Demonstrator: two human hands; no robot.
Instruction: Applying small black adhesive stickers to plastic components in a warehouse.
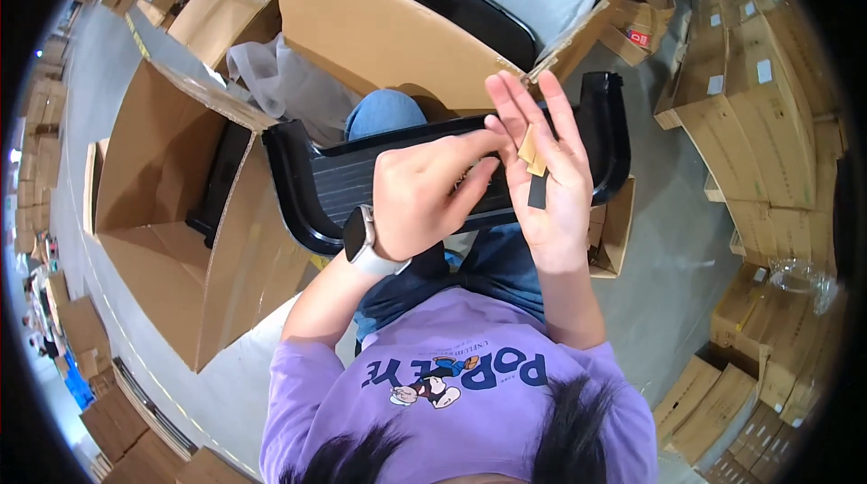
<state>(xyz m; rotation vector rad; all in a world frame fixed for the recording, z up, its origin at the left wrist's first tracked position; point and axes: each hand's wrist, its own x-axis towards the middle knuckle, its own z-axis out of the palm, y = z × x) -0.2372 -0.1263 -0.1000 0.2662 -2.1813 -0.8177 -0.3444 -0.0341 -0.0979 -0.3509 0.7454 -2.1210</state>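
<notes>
Nearest the camera, at six o'clock, is the person's dark hair and a purple shirt [470,376] with a cartoon print. Above it, near the centre, the left hand [424,190], with a white smartwatch [364,240] on its wrist, is curled, its fingertips pinched at a strip of tan backing paper [531,152]. Touching it on the three o'clock side, the right hand [542,172] is spread open, palm toward the camera, the tan strip and a short black strip [537,190] lying against its fingers. Both hands hover over a long black plastic panel [316,186] resting across the lap on blue jeans [384,112]. At nine o'clock stands an open cardboard box [158,177]; at twelve o'clock another large carton [379,32] holds a black part under white wrap. Stacked flat cartons [768,114] fill three o'clock.
</notes>
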